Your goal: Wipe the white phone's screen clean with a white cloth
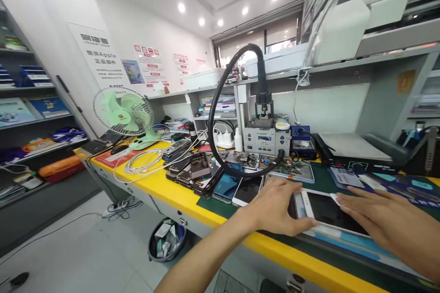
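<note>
A white-framed smartphone [325, 213] with a dark screen lies face up at the front right of the bench. My left hand [275, 206] grips its left end, thumb on the near edge and fingers on the far edge. A small white piece, perhaps a wipe [336, 198], is under the fingertips of my right hand [385, 217], pressed against the screen. The right hand's fingers lie close together and its thumb is hidden. Beneath the phone is a blue and white flat surface [347, 240]. Just left of my left hand lies another white phone [248, 191].
Stacked opened phones [197, 171] and a coiled white cable [142, 162] occupy the left bench. A black hose [211, 114] arches up from a grey hot-air station [259, 139]. Tools [405, 187] lie at the right. A green fan [123, 114] stands far left; a waste bin [167, 240] is below.
</note>
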Demonstrator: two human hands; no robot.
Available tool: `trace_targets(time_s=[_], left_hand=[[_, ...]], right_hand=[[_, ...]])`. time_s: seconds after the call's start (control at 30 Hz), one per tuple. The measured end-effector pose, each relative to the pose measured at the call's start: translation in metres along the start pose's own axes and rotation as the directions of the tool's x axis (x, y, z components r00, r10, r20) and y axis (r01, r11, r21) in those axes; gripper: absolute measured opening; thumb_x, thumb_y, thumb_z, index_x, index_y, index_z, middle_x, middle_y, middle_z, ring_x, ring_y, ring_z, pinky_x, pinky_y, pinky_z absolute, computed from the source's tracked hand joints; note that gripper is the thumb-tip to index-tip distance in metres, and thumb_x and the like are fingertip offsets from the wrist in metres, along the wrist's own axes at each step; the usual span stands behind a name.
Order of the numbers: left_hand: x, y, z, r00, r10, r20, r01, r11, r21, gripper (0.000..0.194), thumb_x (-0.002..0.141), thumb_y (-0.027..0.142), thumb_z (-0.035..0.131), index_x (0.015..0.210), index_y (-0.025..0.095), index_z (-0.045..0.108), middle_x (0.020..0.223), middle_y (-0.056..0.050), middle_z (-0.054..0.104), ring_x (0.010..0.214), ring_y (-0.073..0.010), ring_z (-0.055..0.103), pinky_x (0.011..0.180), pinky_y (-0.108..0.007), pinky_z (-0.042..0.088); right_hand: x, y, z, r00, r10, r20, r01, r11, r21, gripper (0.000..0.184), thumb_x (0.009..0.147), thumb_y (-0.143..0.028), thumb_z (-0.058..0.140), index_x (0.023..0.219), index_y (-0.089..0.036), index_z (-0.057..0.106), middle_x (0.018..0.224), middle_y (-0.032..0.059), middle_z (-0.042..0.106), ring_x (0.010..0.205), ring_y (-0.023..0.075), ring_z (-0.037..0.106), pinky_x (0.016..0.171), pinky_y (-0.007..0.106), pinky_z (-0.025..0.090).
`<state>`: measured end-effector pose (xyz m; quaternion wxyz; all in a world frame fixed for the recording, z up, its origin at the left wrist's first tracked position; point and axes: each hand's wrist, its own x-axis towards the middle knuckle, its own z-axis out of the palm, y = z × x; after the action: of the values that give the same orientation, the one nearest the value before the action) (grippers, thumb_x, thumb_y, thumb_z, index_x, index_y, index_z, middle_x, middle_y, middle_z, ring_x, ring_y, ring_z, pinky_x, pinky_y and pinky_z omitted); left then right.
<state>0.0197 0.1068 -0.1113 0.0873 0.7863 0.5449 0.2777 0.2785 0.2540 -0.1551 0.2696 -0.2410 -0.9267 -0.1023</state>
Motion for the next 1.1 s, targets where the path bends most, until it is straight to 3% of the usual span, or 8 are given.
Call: trace_targets(time_s=[0.07, 0.23, 0.43, 0.73, 1.1], left_hand=[[-0.003, 0.003, 0.003, 0.999, 0.012, -0.030, -0.011, 0.999, 0.032, 0.081, 0.080, 0.063, 0.062, 0.142, 0.012, 0.047, 0.136, -0.018, 0.057, 0.131, -0.0345, 0.048, 0.109, -0.049, 0.040], [-0.025, 0.014, 0.016, 0.978, 0.046, -0.205, -0.037, 0.998, 0.046, 0.070, 0.083, 0.048, 0.064, 0.139, 0.010, 0.049, 0.131, -0.017, 0.061, 0.132, -0.0295, 0.046, 0.115, -0.042, 0.035], [-0.049, 0.018, 0.026, 0.955, -0.014, -0.296, 0.010, 1.000, -0.017, 0.062, 0.080, 0.039, 0.066, 0.133, 0.008, 0.054, 0.125, -0.016, 0.064, 0.127, -0.0269, 0.051, 0.112, -0.038, 0.040], [-0.041, 0.025, 0.041, 0.937, -0.097, -0.335, 0.095, 0.995, -0.022, 0.059, 0.078, 0.035, 0.066, 0.130, 0.010, 0.057, 0.123, -0.018, 0.062, 0.124, -0.0289, 0.052, 0.108, -0.041, 0.044], [-0.042, 0.028, 0.041, 0.942, -0.035, -0.334, 0.019, 0.998, -0.053, 0.053, 0.074, 0.027, 0.066, 0.124, 0.012, 0.057, 0.121, -0.015, 0.062, 0.120, -0.0274, 0.053, 0.106, -0.043, 0.045]], right_hand=[[0.014, -0.018, 0.002, 0.987, -0.113, 0.114, 0.117, 0.993, -0.033, 0.037, 0.087, -0.022, 0.050, 0.113, -0.027, 0.076, 0.113, 0.0096, 0.074, 0.109, 0.0365, 0.066, 0.091, 0.054, 0.048], [0.038, -0.047, 0.010, 0.973, -0.147, 0.179, 0.156, 0.987, -0.038, 0.042, 0.089, -0.018, 0.042, 0.117, -0.023, 0.073, 0.119, 0.0085, 0.072, 0.117, 0.0361, 0.062, 0.096, 0.057, 0.046], [0.041, -0.060, 0.015, 0.981, -0.192, 0.042, 0.194, 0.977, -0.082, 0.042, 0.092, -0.015, 0.039, 0.115, -0.023, 0.074, 0.117, 0.0068, 0.073, 0.112, 0.0347, 0.065, 0.094, 0.057, 0.047], [0.032, -0.077, 0.003, 0.964, -0.267, -0.003, 0.265, 0.957, -0.116, 0.042, 0.090, -0.011, 0.040, 0.110, -0.024, 0.075, 0.114, 0.0058, 0.074, 0.111, 0.0333, 0.066, 0.095, 0.058, 0.046], [0.007, -0.104, -0.010, 0.955, -0.247, -0.162, 0.235, 0.968, -0.090, 0.042, 0.079, -0.009, 0.043, 0.097, -0.025, 0.077, 0.101, 0.0033, 0.078, 0.099, 0.0313, 0.069, 0.093, 0.059, 0.044]])
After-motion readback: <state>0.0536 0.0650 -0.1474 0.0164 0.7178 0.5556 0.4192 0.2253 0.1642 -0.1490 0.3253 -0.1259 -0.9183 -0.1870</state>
